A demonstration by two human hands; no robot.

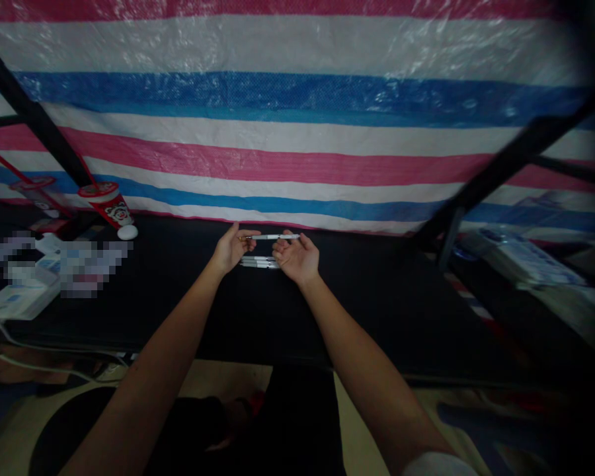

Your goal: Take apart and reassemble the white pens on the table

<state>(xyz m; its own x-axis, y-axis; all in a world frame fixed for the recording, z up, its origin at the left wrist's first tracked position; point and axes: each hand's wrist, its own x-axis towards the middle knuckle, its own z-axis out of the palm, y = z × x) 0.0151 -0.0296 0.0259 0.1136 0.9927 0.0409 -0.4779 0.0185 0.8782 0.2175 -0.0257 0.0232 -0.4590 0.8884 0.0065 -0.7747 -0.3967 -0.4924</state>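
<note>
A slim white pen (272, 237) with a darker left end lies level between my two hands, a little above the black table. My left hand (231, 249) has its fingers closed on the pen's dark end. At the other end, my right hand (297, 256) pinches the white tip between thumb and fingers, palm turned up. Just below on the tabletop lie several similar white pens (258, 262) side by side, their right ends partly hidden by my right hand.
A red cup (108, 203) with a straw and a small white rounded object (127, 232) stand at the back left. White boxes (24, 291) and a cable (39, 370) lie at the left. Plastic-wrapped packs (530, 258) sit at the right beyond a black frame bar. Striped sheeting (297, 165) hangs behind.
</note>
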